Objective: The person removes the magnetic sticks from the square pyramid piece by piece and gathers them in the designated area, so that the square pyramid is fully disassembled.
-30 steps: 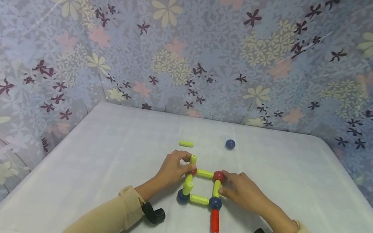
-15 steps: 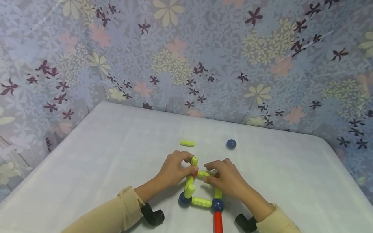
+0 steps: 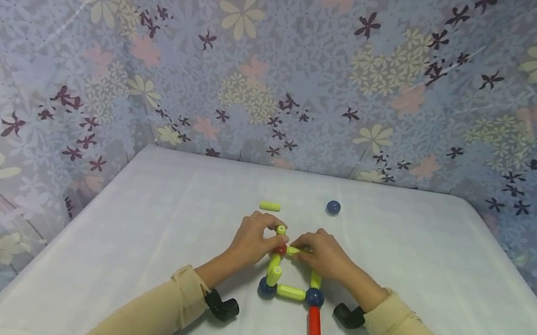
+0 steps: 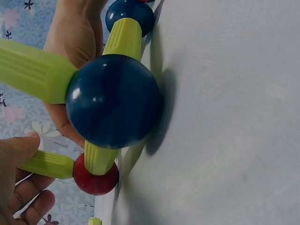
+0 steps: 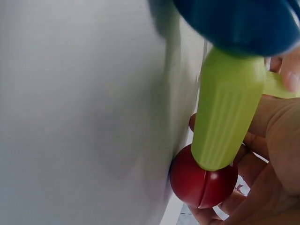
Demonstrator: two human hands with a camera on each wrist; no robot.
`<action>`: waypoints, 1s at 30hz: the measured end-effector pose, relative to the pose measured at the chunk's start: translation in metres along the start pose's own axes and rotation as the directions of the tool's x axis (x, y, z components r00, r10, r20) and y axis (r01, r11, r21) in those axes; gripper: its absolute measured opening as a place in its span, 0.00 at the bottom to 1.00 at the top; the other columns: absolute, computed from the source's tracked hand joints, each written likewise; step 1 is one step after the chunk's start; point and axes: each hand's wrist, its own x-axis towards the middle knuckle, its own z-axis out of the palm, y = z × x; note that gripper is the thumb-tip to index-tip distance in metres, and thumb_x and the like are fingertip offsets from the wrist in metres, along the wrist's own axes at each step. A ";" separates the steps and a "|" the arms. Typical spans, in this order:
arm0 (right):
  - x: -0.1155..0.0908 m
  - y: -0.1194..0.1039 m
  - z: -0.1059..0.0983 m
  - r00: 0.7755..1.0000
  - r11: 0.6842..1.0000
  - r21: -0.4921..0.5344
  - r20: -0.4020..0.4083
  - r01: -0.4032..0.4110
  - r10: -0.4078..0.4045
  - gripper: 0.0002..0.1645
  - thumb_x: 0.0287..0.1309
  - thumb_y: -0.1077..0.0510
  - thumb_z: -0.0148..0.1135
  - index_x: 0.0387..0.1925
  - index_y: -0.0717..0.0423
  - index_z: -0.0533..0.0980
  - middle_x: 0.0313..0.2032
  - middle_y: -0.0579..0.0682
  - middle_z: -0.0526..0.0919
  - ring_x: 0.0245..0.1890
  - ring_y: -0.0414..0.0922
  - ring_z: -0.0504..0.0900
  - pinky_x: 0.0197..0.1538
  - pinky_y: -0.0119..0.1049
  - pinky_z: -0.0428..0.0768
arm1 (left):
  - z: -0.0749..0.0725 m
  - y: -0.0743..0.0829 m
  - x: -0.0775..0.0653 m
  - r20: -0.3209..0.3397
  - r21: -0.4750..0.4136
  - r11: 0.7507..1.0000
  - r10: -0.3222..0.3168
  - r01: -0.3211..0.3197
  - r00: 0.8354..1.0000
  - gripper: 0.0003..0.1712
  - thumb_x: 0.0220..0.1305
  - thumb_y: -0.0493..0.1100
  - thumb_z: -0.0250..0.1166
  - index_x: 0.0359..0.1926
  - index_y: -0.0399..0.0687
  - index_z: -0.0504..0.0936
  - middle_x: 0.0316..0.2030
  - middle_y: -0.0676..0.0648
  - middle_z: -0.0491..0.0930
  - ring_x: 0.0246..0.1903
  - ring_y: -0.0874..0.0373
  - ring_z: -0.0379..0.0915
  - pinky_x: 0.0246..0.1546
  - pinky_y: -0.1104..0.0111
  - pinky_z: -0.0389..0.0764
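Observation:
A square frame of toy building sticks and balls lies on the white table. My left hand pinches the upright yellow-green stick on the far-left red ball. With thumb and fingers, my right hand holds the far yellow-green stick and hides the far-right red ball in the head view. Two blue balls form the near corners, the left one topped by another upright stick. From the right blue ball, a red stick points toward me.
A loose yellow-green stick and a loose blue ball lie beyond the hands. Black wrist-worn pieces sit under both sleeves. Behind the white table hangs a flowered cloth.
My right hand has moved left from the far-right red ball onto the far stick. The left hand keeps its pinch on the upright stick. The frame has shifted slightly right in view.

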 end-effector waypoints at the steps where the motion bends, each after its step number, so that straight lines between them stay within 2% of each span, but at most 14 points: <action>1: -0.001 0.001 -0.001 1.000 1.000 -0.001 0.001 0.000 0.000 0.14 0.52 0.55 0.67 0.43 0.48 0.82 0.40 0.42 0.86 0.36 0.40 0.69 0.39 0.34 0.66 | 0.000 0.000 -0.001 -0.003 -0.004 1.000 0.001 -0.001 1.000 0.12 0.56 0.49 0.67 0.41 0.53 0.84 0.38 0.54 0.85 0.41 0.58 0.74 0.50 0.60 0.68; 5: -0.006 0.007 -0.003 1.000 1.000 -0.006 0.007 0.013 -0.013 0.13 0.53 0.55 0.66 0.43 0.47 0.82 0.40 0.42 0.86 0.36 0.40 0.69 0.39 0.33 0.66 | -0.001 0.001 -0.003 0.000 -0.035 0.999 -0.016 0.016 1.000 0.12 0.55 0.49 0.68 0.40 0.51 0.84 0.38 0.54 0.85 0.41 0.57 0.73 0.47 0.63 0.68; 10: -0.012 0.014 -0.006 0.999 0.999 -0.005 0.014 0.040 -0.040 0.13 0.53 0.55 0.66 0.43 0.47 0.82 0.41 0.42 0.86 0.35 0.40 0.68 0.37 0.33 0.66 | -0.004 -0.004 -0.008 0.046 -0.086 0.992 -0.088 0.092 0.995 0.13 0.56 0.49 0.67 0.41 0.51 0.84 0.38 0.53 0.84 0.42 0.53 0.73 0.45 0.63 0.68; 15: -0.016 0.020 -0.007 0.999 0.999 -0.002 0.017 0.037 -0.037 0.13 0.53 0.55 0.66 0.43 0.47 0.82 0.40 0.41 0.86 0.35 0.40 0.67 0.36 0.32 0.65 | -0.006 -0.013 -0.013 0.099 -0.094 0.982 -0.155 0.165 0.983 0.14 0.57 0.49 0.67 0.44 0.54 0.82 0.38 0.52 0.83 0.43 0.56 0.71 0.45 0.62 0.68; 21: -0.018 0.022 -0.009 0.999 0.999 0.007 0.020 0.033 -0.033 0.13 0.54 0.57 0.65 0.44 0.48 0.82 0.41 0.42 0.86 0.35 0.40 0.67 0.36 0.32 0.66 | -0.005 -0.022 -0.016 0.124 -0.082 0.983 -0.156 0.166 0.980 0.13 0.56 0.46 0.68 0.43 0.51 0.83 0.37 0.50 0.82 0.41 0.56 0.71 0.41 0.66 0.69; 30: -0.015 0.020 -0.009 0.999 1.000 0.023 0.029 0.016 -0.016 0.17 0.53 0.53 0.66 0.47 0.47 0.81 0.43 0.42 0.85 0.39 0.41 0.70 0.40 0.33 0.69 | -0.002 -0.029 -0.016 0.178 -0.048 0.974 -0.212 0.223 0.961 0.11 0.54 0.44 0.68 0.41 0.53 0.84 0.36 0.52 0.82 0.39 0.59 0.69 0.41 0.65 0.68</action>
